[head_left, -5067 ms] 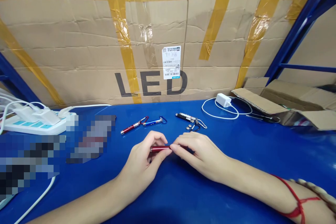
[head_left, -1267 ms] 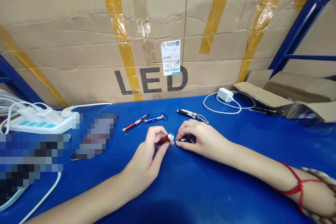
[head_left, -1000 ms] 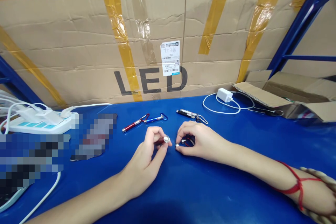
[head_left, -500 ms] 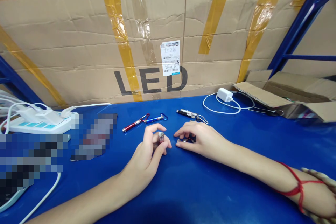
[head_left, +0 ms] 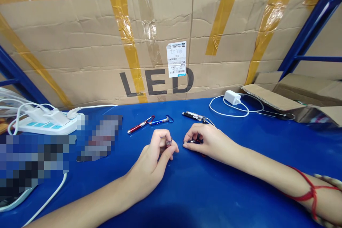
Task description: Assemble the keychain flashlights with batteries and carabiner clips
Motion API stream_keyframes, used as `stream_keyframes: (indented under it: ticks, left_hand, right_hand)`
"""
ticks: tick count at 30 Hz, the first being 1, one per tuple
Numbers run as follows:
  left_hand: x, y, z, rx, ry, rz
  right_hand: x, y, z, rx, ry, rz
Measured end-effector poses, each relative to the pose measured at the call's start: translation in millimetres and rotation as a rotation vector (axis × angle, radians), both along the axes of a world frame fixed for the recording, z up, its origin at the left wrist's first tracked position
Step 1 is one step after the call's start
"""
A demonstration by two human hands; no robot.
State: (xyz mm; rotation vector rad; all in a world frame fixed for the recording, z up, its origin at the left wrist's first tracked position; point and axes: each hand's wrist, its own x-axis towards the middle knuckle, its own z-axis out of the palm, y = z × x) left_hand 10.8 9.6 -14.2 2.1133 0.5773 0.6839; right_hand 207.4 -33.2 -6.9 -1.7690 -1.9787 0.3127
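Note:
Between the thumb and fingers of my left hand [head_left: 157, 158] stands a small shiny cylinder [head_left: 168, 143], reddish below. Its lower part is hidden by the fingers. To the right, my right hand [head_left: 204, 139] is closed low over the table on a small dark piece with a metal tip [head_left: 192, 142]; a bit of red shows under the palm. The two hands are apart. Behind them lie a red penlight [head_left: 137, 127] and a blue penlight [head_left: 158, 122], each with a carabiner clip, and a black penlight [head_left: 192, 115] with a metal clip.
A white power strip [head_left: 48, 126] with plugs stands at the left, with blurred-out items in front of it. A white charger [head_left: 232, 97] with a coiled cable and an opened cardboard box [head_left: 307, 92] are at the right. A big taped carton [head_left: 93, 50] walls off the back.
My left forefinger has curled down onto the top of the small cylinder. The right fingers have closed more tightly on the small dark piece. The whole view has shifted slightly.

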Motion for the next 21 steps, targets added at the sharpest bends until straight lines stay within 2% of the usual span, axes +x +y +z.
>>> stream_keyframes:
  ticks: [3,9,12,17,21]
  left_hand:
    - [-0.1,0.3,-0.8,0.013,-0.009,-0.002]
    - [0.1,-1.0,1.5,0.006,0.019,-0.015]
    - [0.6,-0.5,4.6,0.011,0.093,-0.032]
    - [0.4,1.0,5.6,0.078,0.111,-0.051]
    - [0.4,1.3,4.2,0.105,0.079,-0.08]
  right_hand:
    - [-0.8,-0.5,-0.6,0.084,-0.023,0.058]
    - [-9.4,-9.5,6.6,0.511,0.168,0.083]
    - [-15.7,-15.9,9.6,0.653,0.246,0.139]
    - [-19.2,-20.0,7.4,0.633,0.207,0.32]
    - [-16.9,-18.3,3.8,0.545,0.186,0.354]
